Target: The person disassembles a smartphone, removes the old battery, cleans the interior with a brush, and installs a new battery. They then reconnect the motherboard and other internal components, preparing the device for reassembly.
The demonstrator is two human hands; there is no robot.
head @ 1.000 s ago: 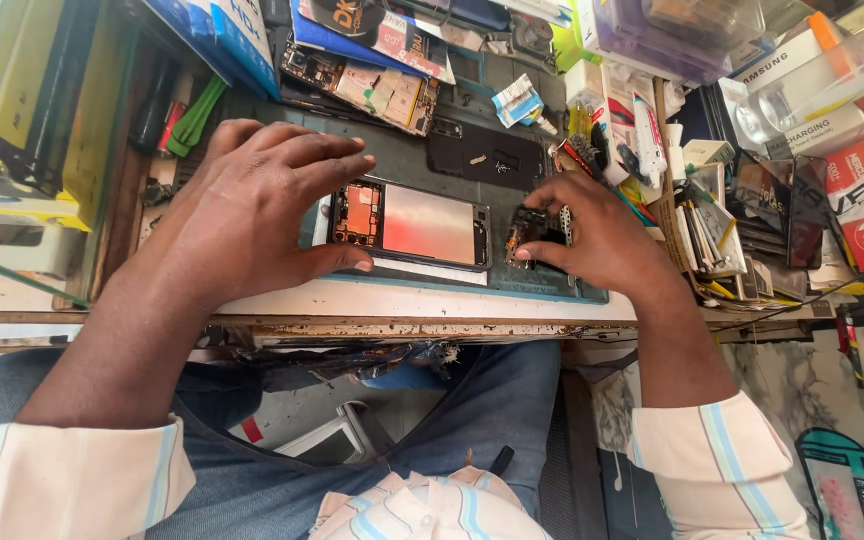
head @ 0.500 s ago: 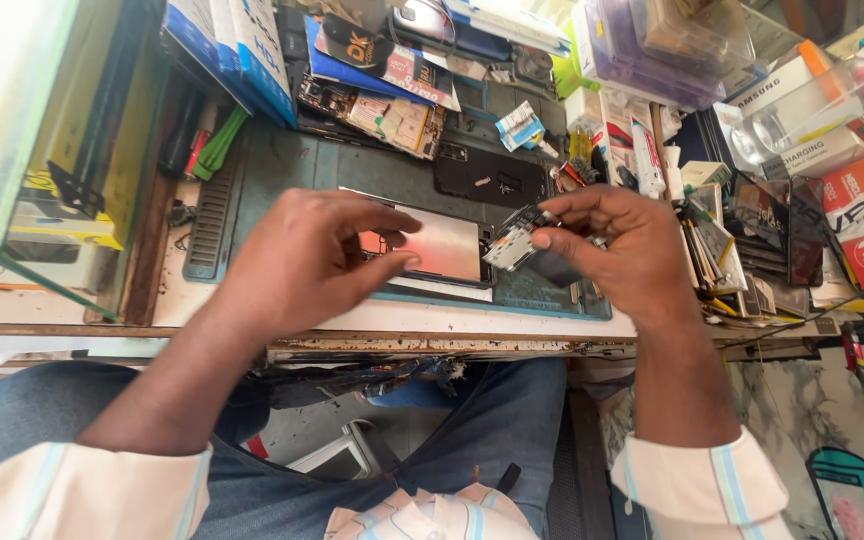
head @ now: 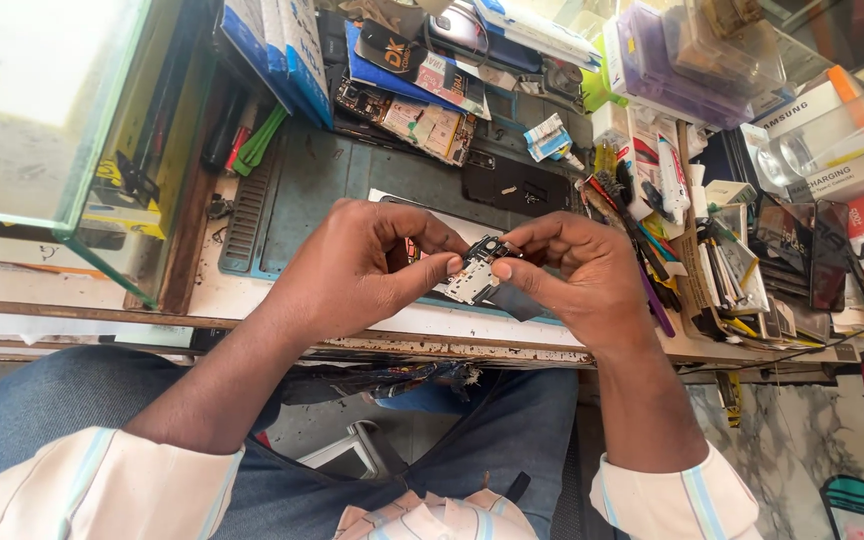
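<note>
Both hands, the left hand [head: 362, 270] and the right hand [head: 577, 280], pinch a small circuit board [head: 474, 278] above the near edge of the blue mat [head: 302, 190]; it looks light, stiff and easy to break, best held by its edges.

A small circuit board [head: 477, 275] is held above the workbench, pinched between the fingertips of two hands. It is a pale, silvery-white piece with metal shields, and a dark camera module is seen at its 1 o'clock corner. It is tilted, with its long axis running from 7 o'clock to 1 o'clock.
</note>
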